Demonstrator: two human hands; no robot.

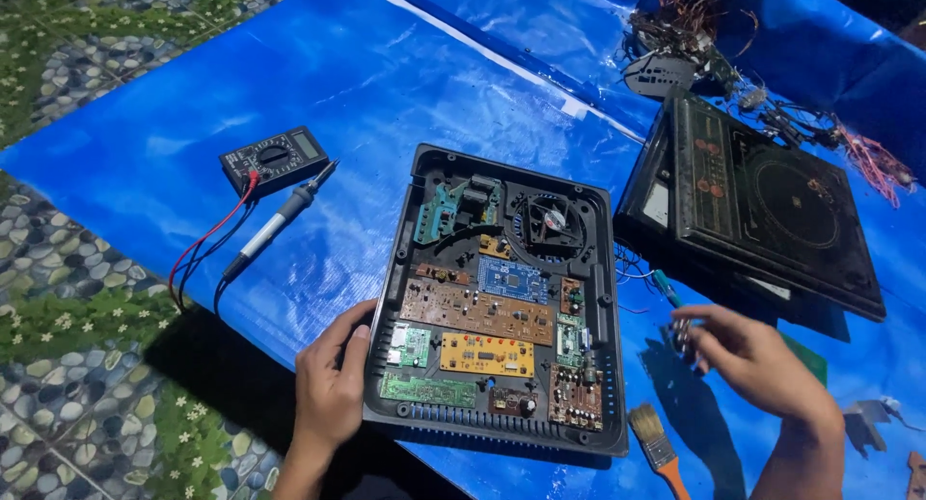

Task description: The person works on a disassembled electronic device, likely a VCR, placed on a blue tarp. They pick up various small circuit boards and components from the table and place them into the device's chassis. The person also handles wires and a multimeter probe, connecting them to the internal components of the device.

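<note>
A blue tarpaulin (405,85) is spread over the work surface, with a pebble-patterned floor (68,384) seen to the left. On the tarpaulin, in the middle, an open black plastic case (395,297) is laid flat, filled with circuit boards (477,312) and a small fan (550,220). To its right, well apart from the fan end, a black cooktop panel (772,220) is propped at a tilt, and a tangle of wires (685,27) is piled behind it.

The case's left rim is gripped by the left hand (333,389), thumb over the edge and fingers curled under. The case is judged stiff and fairly light, but the boards inside look fragile, so it is best taken by the rim, never by the boards.

A small dark part (681,336) is pinched in the fingertips of the right hand (762,365), just right of the case; what it is cannot be told.

A multimeter (275,158) and a soldering iron (280,220) are laid at the left, and a paintbrush (658,447) near the case's lower right corner.
</note>
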